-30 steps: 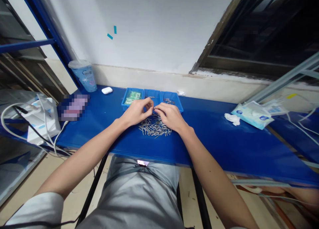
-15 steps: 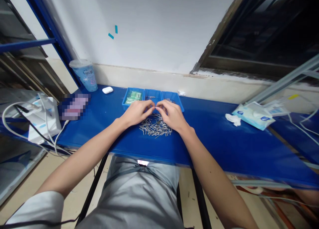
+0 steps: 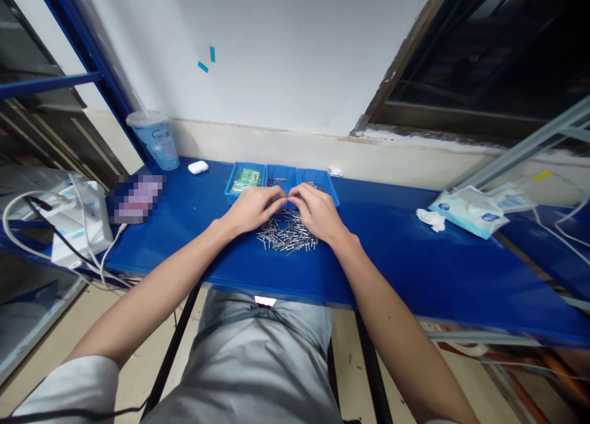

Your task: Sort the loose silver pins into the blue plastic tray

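Observation:
My left hand (image 3: 256,208) and my right hand (image 3: 315,209) meet fingertip to fingertip above a pile of small metal pins (image 3: 288,235) on the blue table (image 3: 387,252). Both hands are closed in a pinch. Whatever lies between the fingertips is too small to make out. Just behind the hands stand three joined blue bins: the left bin (image 3: 229,187) holds green-and-clear packets (image 3: 246,179), the middle bin (image 3: 282,171) a few metal pieces. Small parts show in the right bin (image 3: 325,179), partly covered by my right hand.
A lidded blue cup (image 3: 159,142) and a white earbud case (image 3: 198,167) stand at the back left. Far left are a white power strip (image 3: 85,227) with cables and a blurred pink item (image 3: 141,196). A tissue pack (image 3: 470,212) and crumpled tissue (image 3: 431,220) lie right.
The fingertips of both hands have shifted very slightly against each other, still pinched together. The view has moved a little; the pile and bins look the same.

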A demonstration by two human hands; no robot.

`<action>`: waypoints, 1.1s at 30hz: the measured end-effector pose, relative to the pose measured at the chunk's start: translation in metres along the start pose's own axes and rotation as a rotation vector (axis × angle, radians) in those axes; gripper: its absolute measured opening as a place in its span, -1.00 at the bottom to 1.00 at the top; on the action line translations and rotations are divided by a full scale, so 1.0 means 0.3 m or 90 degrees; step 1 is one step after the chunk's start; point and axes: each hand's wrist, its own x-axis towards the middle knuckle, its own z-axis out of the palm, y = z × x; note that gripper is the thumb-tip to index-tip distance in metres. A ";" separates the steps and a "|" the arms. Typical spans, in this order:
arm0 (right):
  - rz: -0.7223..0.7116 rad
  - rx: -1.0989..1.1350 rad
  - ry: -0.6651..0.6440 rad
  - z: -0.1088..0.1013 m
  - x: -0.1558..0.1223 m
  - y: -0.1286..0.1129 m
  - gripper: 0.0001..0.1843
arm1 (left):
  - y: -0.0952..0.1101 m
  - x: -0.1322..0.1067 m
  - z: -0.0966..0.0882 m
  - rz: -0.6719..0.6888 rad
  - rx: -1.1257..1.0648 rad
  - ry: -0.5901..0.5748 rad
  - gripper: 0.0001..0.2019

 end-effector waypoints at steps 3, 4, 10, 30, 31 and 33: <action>0.007 -0.013 0.005 0.003 0.001 0.002 -0.81 | 0.002 0.000 0.000 0.001 -0.005 0.002 -0.77; 0.009 -0.017 0.008 0.004 0.001 0.003 -0.80 | 0.003 0.000 0.000 0.001 -0.007 0.004 -0.76; 0.011 -0.014 0.026 -0.010 0.004 0.002 -0.80 | 0.002 0.000 -0.003 -0.007 -0.011 0.027 -0.75; 0.026 0.004 0.032 -0.019 0.002 -0.005 -0.86 | -0.002 0.002 -0.004 0.002 -0.023 0.024 -0.83; 0.027 0.005 0.030 -0.019 0.002 -0.005 -0.84 | -0.001 0.002 -0.005 0.003 -0.023 0.023 -0.83; 0.027 0.005 0.027 -0.017 0.003 -0.004 -0.80 | 0.002 0.000 -0.005 0.007 -0.022 0.018 -0.82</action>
